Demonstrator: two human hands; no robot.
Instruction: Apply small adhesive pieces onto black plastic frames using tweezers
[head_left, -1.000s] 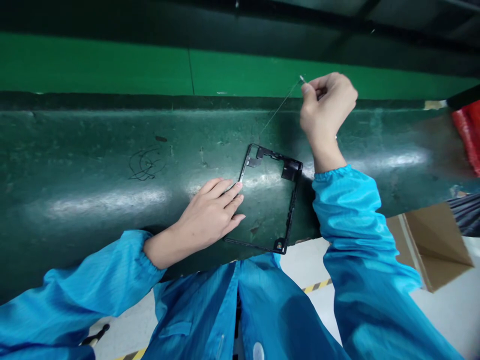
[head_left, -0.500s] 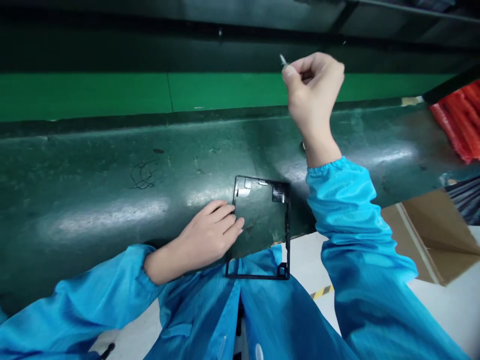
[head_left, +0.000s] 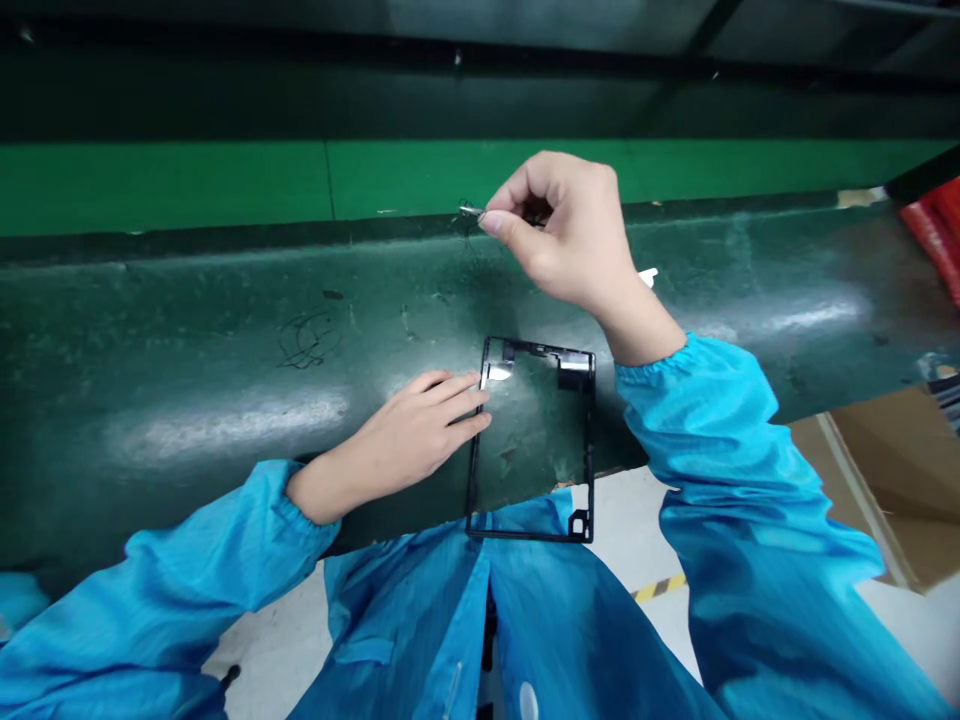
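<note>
A thin black rectangular frame (head_left: 590, 440) lies on the green bench, its near end jutting past the edge over my lap. My left hand (head_left: 420, 425) rests with fingers outstretched across the frame's left side. Raised above the far part of the bench, my right hand (head_left: 566, 225) pinches a small pointed metal blade (head_left: 471, 211) between thumb and fingertips. Fine black strands show around the blade's tip; whether they cling to it or lie behind it, I cannot tell. The blade's other end is hidden in the fingers.
A tangle of thin black strands (head_left: 306, 340) lies on the bench (head_left: 187, 330) to the left. Behind my right wrist a small white piece (head_left: 649, 276) shows. A cardboard box (head_left: 900, 480) stands at the lower right, and red material (head_left: 937, 235) is at the far right.
My right hand has come left and lower with the metal blade, which now points left. Black strands show near its tip. My left hand stays on the frame, slightly shifted along it.
</note>
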